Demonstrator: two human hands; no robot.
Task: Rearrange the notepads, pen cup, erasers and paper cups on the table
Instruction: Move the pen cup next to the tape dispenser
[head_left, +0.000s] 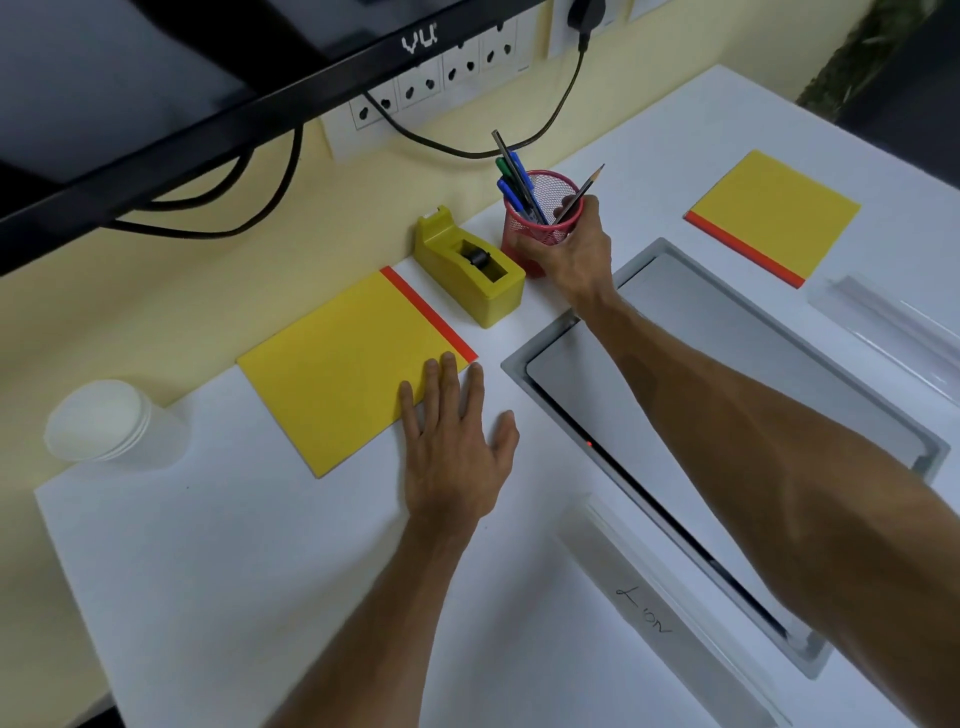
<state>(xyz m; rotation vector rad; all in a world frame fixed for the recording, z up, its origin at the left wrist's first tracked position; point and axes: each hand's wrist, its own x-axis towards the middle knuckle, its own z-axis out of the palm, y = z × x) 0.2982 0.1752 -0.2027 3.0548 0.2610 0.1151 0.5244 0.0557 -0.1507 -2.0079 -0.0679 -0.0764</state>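
1. Head view, R side: right hand grips the red mesh pen cup, fingers curled round its near-right wall, one fingertip up at the rim beside the pencil.
2. The pen cup stands upright, mouth up, at the back of the white table near the wall, just R of the yellow tape dispenser.
3. Cup contents: the pencil leans R, tip up and to the R. The blue and green pens lean L, away from the person.
4. L side: left hand lies flat, palm down, fingers spread. The fingertips rest on the near-R corner of the near notepad; the thumb is on the bare table.
5. Near notepad: yellow, flat, set at an angle to the table edge. Its red strip sits on the edge facing the dispenser and runs from the wall toward the person.
6. Far notepad: same kind, flat, far R, well apart from both hands. Its red strip is on the near-L edge, facing the grey hatch set in the table.
7. Paper cups: white nested stack at the table's L edge, L of the near notepad. Blurred, so can't tell which way the mouths face.
8. Other: monitor overhead at the back, wall sockets behind it, clear tray far R.
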